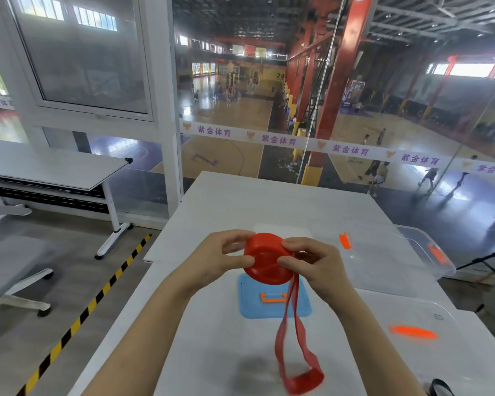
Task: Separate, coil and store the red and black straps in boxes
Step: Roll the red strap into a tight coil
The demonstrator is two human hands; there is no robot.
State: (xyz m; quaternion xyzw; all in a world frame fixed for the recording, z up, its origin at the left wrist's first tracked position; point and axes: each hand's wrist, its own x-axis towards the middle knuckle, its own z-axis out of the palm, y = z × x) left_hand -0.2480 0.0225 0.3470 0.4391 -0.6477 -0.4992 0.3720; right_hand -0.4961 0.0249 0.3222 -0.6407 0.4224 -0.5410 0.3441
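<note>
Where the two hands meet above the worktop, they hold between them the red strap, most of it wound into a flat round coil. The left hand has its grip closed on the coil's left side, fingers curled over the top rim and thumb pressed on the near face. The right hand has its grip pinched on the coil's right edge, thumb and forefinger tight on the strap where the unwound part leaves the roll. From that pinch the loose end hangs down as a long double band and ends in a loop that lies on the white worktop near the bottom edge of the view. Under the coil, flat on the worktop, lies a blue lid with an orange handle; the hanging band crosses in front of its right half. To the right stands a clear box with orange latches at its ends, and nearer lies a second clear piece bearing an orange clip; whether it is a lid or a box I cannot tell. A dark round thing is cut off at the lower right corner. To the left, past yellow-and-black floor tape, stand a grey table and a chair.
</note>
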